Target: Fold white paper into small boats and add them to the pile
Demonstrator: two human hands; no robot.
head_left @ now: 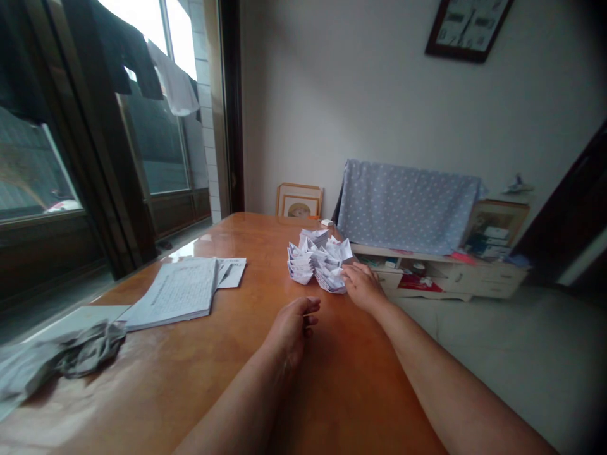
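Stacks of folded white paper pieces (318, 256), shaped like small boats with pointed corners, stand in a cluster toward the far end of the wooden table (256, 354). My right hand (363, 285) reaches to the cluster's right side, its fingers stretched out and touching or nearly touching the nearest stack. Closer to me, my left hand (294, 325) hovers over the table with its fingers loosely curled and apart. Nothing shows in it. The right fingertips are partly blurred against the paper.
On the left lie a pile of written sheets (177, 291), a small pad (232, 273) and a crumpled grey cloth (90, 347). A small white object (327, 222) sits at the far edge. Beyond stand a cloth-draped television shape (408, 205) and a low white cabinet (497, 281).
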